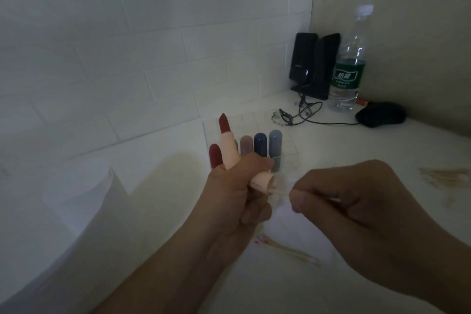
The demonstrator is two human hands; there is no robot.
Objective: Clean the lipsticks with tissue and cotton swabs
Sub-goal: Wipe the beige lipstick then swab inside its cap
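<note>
My left hand (229, 201) grips a pale pink lipstick (230, 151) tilted up to the left, its dark red bullet (223, 123) exposed at the top. The tube's pink lower end (263, 182) sticks out of my fist toward the right. My right hand (356, 201) pinches a cotton swab (280, 191) whose tip touches that lower end. A bit of thin white tissue (279, 208) shows between the hands. Behind them a clear organizer (288, 145) holds several lipsticks: red (214, 155), mauve (246, 145), dark blue (260, 143), grey-blue (275, 141).
Used cotton swabs (288, 250) lie on the white table below my hands, more swabs (448, 177) at the right edge. A white paper roll (84, 211) stands at the left. In the far corner are black speakers (313, 64), a water bottle (349, 66), a black mouse (379, 113) and its cable (305, 116).
</note>
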